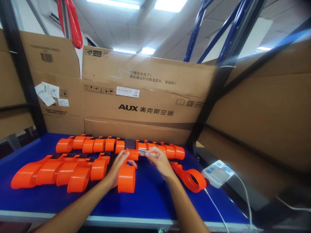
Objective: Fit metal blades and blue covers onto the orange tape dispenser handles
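My left hand (116, 170) grips an orange coiled strap (126, 179) by its flat upper end, and the round coil hangs below the fingers. Between the thumb and fingers of my right hand (157, 159) is a thin silvery tool (143, 151), its tip at the right end of the strap's flat part. Whether it is tweezers or a blade cannot be made out. Behind my hands runs a row of similar orange coils (99, 145) with black parts on top. Another row of orange coils (62, 171) lies left of my left hand.
A single orange coil (194, 179) lies right of my right arm, beside a white power strip (217, 173) with cables. A dark flat block (130, 144) sits within the back row. Cardboard panels (145, 126) and dark posts (206, 97) enclose the blue tabletop (150, 204).
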Demonstrator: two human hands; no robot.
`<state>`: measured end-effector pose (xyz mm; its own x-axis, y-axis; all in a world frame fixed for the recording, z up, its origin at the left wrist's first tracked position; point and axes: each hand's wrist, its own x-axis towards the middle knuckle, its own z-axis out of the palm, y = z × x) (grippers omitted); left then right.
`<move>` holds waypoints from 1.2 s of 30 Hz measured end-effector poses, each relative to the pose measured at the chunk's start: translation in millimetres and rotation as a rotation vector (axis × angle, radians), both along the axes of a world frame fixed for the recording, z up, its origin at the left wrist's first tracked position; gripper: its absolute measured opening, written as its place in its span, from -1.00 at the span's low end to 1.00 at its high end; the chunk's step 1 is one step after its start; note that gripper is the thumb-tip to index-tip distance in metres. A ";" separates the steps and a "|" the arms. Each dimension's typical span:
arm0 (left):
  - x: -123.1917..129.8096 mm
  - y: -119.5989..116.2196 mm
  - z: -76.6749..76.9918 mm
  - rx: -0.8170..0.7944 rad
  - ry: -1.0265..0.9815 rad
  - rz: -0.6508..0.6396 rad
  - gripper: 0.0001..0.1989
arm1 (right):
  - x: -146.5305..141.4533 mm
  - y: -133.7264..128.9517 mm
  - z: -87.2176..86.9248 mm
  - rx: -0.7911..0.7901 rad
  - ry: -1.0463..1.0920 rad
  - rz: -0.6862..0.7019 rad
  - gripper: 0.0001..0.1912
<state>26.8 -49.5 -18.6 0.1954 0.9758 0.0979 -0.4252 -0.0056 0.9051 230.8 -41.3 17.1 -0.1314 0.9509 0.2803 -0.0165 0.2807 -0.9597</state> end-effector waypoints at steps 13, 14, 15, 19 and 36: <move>1.9 3.8 -6.6 0.026 0.067 0.028 -0.35 | -8.8 6.5 -12.2 0.030 -0.041 -0.104 -0.58; 2.2 4.6 -7.7 0.033 0.064 0.057 -0.36 | -9.8 7.3 -13.5 0.037 -0.050 -0.124 -0.58; 2.2 5.4 -8.4 0.039 0.062 0.090 -0.37 | -10.6 7.8 -14.5 0.046 -0.062 -0.139 -0.57; 1.1 8.0 -9.5 0.039 0.058 0.174 -0.40 | -11.9 5.9 -16.1 0.097 -0.155 -0.131 -0.52; 3.4 -5.0 3.4 0.041 0.028 0.048 -0.28 | -16.5 3.5 -23.0 0.206 -0.340 -0.094 -0.29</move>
<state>30.2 -54.5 -15.1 0.1518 0.9794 0.1330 -0.3981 -0.0625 0.9152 214.3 -37.8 -5.8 -0.1651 0.8916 0.4216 0.3269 0.4528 -0.8295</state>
